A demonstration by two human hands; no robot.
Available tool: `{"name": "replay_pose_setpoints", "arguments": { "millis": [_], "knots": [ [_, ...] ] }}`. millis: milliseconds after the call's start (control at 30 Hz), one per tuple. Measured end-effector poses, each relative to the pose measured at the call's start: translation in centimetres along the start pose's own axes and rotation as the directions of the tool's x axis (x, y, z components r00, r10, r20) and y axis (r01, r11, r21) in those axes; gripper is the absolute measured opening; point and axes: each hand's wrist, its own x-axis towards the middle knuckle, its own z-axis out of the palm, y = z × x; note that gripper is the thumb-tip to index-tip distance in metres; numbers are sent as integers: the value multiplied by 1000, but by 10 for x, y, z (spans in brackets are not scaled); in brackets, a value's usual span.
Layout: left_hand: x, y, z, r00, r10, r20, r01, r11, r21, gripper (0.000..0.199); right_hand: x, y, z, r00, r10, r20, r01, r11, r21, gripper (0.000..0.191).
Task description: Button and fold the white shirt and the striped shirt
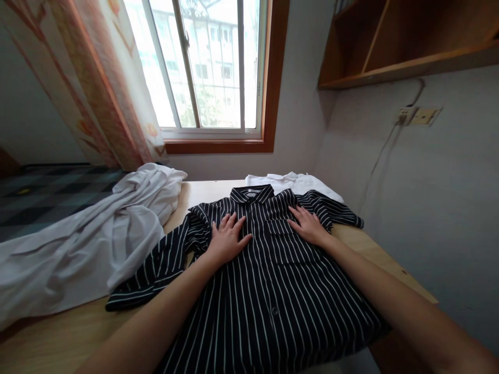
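Note:
A black shirt with white stripes (268, 291) lies front up on the wooden table (390, 254), its collar toward the window and its sleeves spread to both sides. Its lower part reaches the near edge. My left hand (228, 239) rests with fingers spread on the left chest of the shirt as I see it. On the other side, my right hand (307, 224) lies flat near the chest pocket and the right shoulder, fingers apart. Neither hand grips the cloth.
A crumpled white garment (132, 208) lies at the left, over the table edge. Behind the collar is folded white cloth (296, 182). A checked bed surface (47, 202) is at far left. A wooden shelf (409, 62) hangs above the right side, near a socket (415, 116) with a cord.

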Motion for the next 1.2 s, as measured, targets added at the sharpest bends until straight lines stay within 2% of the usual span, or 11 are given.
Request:
{"name": "replay_pose_setpoints", "arguments": {
  "millis": [133,267,400,500,567,633,733,833,900,1000,1200],
  "knots": [
    [-4,0,2,987,-156,29,156,988,-4,88,-16,16,0,999,-24,-37,25,1000,13,65],
    [-11,3,-8,981,-175,86,174,984,25,95,-31,31,1,994,57,-99,-57,998,-4,67],
    [-11,3,-23,959,-238,151,227,970,88,87,-43,44,3,972,220,-85,-223,975,-22,65],
    [-6,-7,-26,975,-205,90,186,965,185,73,-43,45,-3,958,288,-3,-288,956,-56,65],
    [-1,-17,-22,992,-125,26,116,967,226,65,-38,40,-11,949,314,18,-312,947,-71,66],
    [4,-27,-18,996,-92,12,87,971,223,62,-30,28,-19,958,286,-25,-287,954,-92,66],
    [9,-39,-13,988,-136,66,124,978,166,68,-12,6,-24,991,91,-96,-103,985,-138,62],
    [11,-46,-13,970,-214,111,200,972,127,78,9,-11,-19,996,-70,-53,62,990,-130,58],
    [11,-51,-16,957,-264,121,249,961,123,87,24,-14,-13,998,-65,5,65,994,-89,61],
    [10,-58,-22,946,-296,133,280,952,126,95,43,-6,-4,998,30,50,-30,1000,8,69],
    [11,-66,-26,947,-285,149,264,954,144,93,52,11,10,995,97,-4,-96,994,48,61]
  ]
}}
